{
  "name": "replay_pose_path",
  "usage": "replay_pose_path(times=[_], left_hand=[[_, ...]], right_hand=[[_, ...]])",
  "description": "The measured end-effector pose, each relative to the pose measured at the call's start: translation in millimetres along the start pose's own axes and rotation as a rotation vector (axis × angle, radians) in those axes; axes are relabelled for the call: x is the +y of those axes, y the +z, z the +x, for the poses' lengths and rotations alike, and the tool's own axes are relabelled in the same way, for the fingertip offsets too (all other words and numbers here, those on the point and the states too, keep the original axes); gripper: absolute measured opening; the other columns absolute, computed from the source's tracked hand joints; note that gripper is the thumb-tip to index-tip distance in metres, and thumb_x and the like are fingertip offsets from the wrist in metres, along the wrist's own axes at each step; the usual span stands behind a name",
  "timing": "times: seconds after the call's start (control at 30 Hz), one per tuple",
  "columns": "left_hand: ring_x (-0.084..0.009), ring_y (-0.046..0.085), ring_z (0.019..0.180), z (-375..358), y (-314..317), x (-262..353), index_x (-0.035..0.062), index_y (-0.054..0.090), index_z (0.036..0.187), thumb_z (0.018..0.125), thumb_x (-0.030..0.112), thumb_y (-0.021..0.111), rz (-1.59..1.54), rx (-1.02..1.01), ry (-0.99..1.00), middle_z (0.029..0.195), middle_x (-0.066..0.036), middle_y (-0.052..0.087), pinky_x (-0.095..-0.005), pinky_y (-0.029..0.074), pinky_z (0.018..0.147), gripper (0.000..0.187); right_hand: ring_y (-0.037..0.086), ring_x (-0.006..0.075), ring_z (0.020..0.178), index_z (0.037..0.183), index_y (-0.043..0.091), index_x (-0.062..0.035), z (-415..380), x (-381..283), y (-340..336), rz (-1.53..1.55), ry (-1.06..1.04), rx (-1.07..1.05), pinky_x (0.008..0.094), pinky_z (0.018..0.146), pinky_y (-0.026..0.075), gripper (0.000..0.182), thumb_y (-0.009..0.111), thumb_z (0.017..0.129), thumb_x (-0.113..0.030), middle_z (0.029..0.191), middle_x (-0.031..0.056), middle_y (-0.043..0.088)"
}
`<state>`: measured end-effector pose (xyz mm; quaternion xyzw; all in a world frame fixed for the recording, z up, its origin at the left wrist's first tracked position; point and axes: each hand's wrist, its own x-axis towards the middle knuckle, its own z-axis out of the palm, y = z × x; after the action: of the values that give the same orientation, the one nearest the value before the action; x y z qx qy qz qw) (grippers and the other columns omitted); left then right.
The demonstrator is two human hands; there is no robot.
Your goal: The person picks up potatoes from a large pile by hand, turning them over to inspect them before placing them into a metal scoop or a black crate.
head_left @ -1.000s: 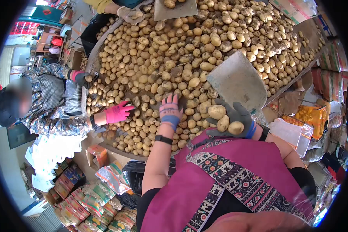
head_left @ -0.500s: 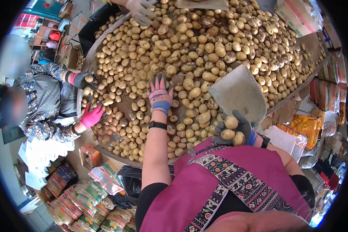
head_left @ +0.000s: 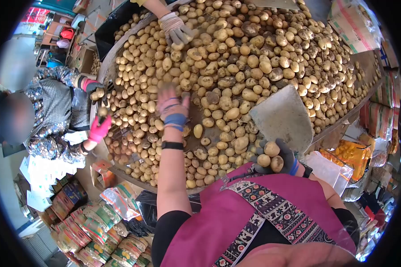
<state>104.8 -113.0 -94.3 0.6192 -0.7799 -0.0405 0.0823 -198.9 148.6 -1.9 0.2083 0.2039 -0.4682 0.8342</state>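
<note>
My left hand [head_left: 172, 106], in a pink and grey glove with a blue cuff, is over the heap of potatoes [head_left: 218, 82], fingers stretched out and blurred, with no potato in its grip. A bare strip of the table [head_left: 192, 116] shows just right of it. Close to my apron, my right hand [head_left: 288, 156], in a dark grey glove with a blue cuff, cups potatoes [head_left: 272, 149], three of them visible. A flat grey metal scoop [head_left: 283, 116] lies on the heap just beyond my right hand.
Across the table, a co-worker's grey-gloved hand [head_left: 175, 29] touches a potato. At left, another co-worker's pink-gloved hand [head_left: 100, 129] and dark-palmed gloved hand [head_left: 92, 85] each hold potatoes. Packed bags [head_left: 93, 227] are piled at lower left; a carton [head_left: 353, 24] stands at upper right.
My left hand has swept left across the potatoes, and more bare table shows beside it. My right hand still holds its potatoes. The far co-worker's hand has reached further onto the heap.
</note>
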Motion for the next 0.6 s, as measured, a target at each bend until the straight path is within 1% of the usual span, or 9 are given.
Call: replay_pose_path(times=[0.1, 0.17, 0.23, 0.27, 0.33, 0.37, 0.43, 0.5, 0.6], left_hand=[[-0.0392, 0.024, 0.142, -44, 31, 46, -0.0036, 0.026, 0.147, 0.091, 0.056, 0.041, 0.304, -0.408, -0.045, 0.154, -0.026, 0.021, -0.0481, 0.018, 0.115, 0.083], [-0.0416, 0.030, 0.138, -62, -11, 64, 0.0057, 0.038, 0.144, 0.090, 0.048, 0.050, 0.034, -0.485, 0.003, 0.152, -0.028, 0.020, -0.0469, 0.021, 0.114, 0.070], [-0.0402, 0.042, 0.130, -74, -29, 66, 0.0099, 0.044, 0.139, 0.087, 0.039, 0.059, 0.015, -0.563, 0.013, 0.147, -0.026, 0.034, -0.0451, 0.031, 0.110, 0.061], [-0.0402, 0.042, 0.130, -77, -25, 56, 0.0099, 0.044, 0.139, 0.087, 0.039, 0.059, 0.008, -0.566, -0.001, 0.147, -0.026, 0.034, -0.0451, 0.031, 0.110, 0.061], [-0.0365, 0.054, 0.117, -75, -15, 17, 0.0117, 0.053, 0.129, 0.082, 0.026, 0.069, -0.531, -0.216, -0.077, 0.130, -0.022, 0.054, -0.0427, 0.045, 0.099, 0.052], [-0.0359, 0.057, 0.112, -61, -28, 3, 0.0094, 0.055, 0.124, 0.081, 0.019, 0.069, -0.505, -0.103, -0.065, 0.118, -0.018, 0.061, -0.0406, 0.048, 0.095, 0.046], [-0.0357, 0.056, 0.113, -40, -27, -29, 0.0077, 0.054, 0.126, 0.081, 0.018, 0.069, -0.233, 0.051, -0.153, 0.125, -0.017, 0.059, -0.0405, 0.046, 0.099, 0.049], [-0.0341, 0.055, 0.116, -24, -23, -50, 0.0076, 0.053, 0.129, 0.080, 0.020, 0.071, -0.158, -0.011, -0.164, 0.128, -0.016, 0.057, -0.0402, 0.044, 0.101, 0.054], [-0.0331, 0.053, 0.120, -11, -18, -47, 0.0091, 0.049, 0.134, 0.083, 0.031, 0.068, -0.042, -0.191, -0.039, 0.132, -0.016, 0.055, -0.0402, 0.042, 0.102, 0.058]], right_hand=[[0.059, 0.0335, 0.112, 0.121, 0.057, -0.0066, 10, -5, 5, 0.070, 0.054, -0.141, 0.0568, 0.097, 0.045, 0.056, 0.044, 0.095, -0.054, 0.110, 0.0124, 0.064], [0.059, 0.0345, 0.112, 0.119, 0.059, -0.0047, 11, -7, 10, 0.057, 0.064, -0.130, 0.0571, 0.097, 0.044, 0.063, 0.039, 0.095, -0.059, 0.106, 0.0127, 0.066], [0.058, 0.0347, 0.112, 0.126, 0.056, -0.0081, 16, -5, 10, 0.065, 0.072, -0.182, 0.0579, 0.099, 0.043, 0.061, 0.041, 0.095, -0.058, 0.108, 0.0137, 0.065], [0.057, 0.0347, 0.114, 0.130, 0.052, -0.0108, 13, -3, 22, 0.037, 0.048, -0.025, 0.0579, 0.100, 0.042, 0.057, 0.043, 0.095, -0.055, 0.115, 0.0151, 0.063], [0.056, 0.0346, 0.116, 0.135, 0.048, -0.0136, 16, 1, 31, -0.004, 0.029, 0.137, 0.0578, 0.101, 0.041, 0.054, 0.045, 0.096, -0.051, 0.121, 0.0164, 0.060], [0.054, 0.0341, 0.118, 0.139, 0.042, -0.0161, 19, 3, 32, -0.132, 0.019, 0.147, 0.0578, 0.101, 0.041, 0.052, 0.047, 0.096, -0.045, 0.127, 0.0169, 0.055], [0.052, 0.0335, 0.120, 0.142, 0.037, -0.0187, 24, 8, 38, -0.278, 0.019, 0.158, 0.0578, 0.102, 0.040, 0.053, 0.050, 0.096, -0.040, 0.133, 0.0174, 0.050], [0.051, 0.0363, 0.118, 0.141, 0.038, -0.0260, 27, 11, 46, -0.252, 0.059, 0.225, 0.0549, 0.094, 0.045, 0.061, 0.063, 0.086, -0.030, 0.130, 0.0162, 0.051], [0.052, 0.0357, 0.118, 0.140, 0.040, -0.0232, 29, 7, 40, -0.290, 0.104, 0.155, 0.0543, 0.094, 0.045, 0.056, 0.060, 0.089, -0.033, 0.127, 0.0150, 0.054]])
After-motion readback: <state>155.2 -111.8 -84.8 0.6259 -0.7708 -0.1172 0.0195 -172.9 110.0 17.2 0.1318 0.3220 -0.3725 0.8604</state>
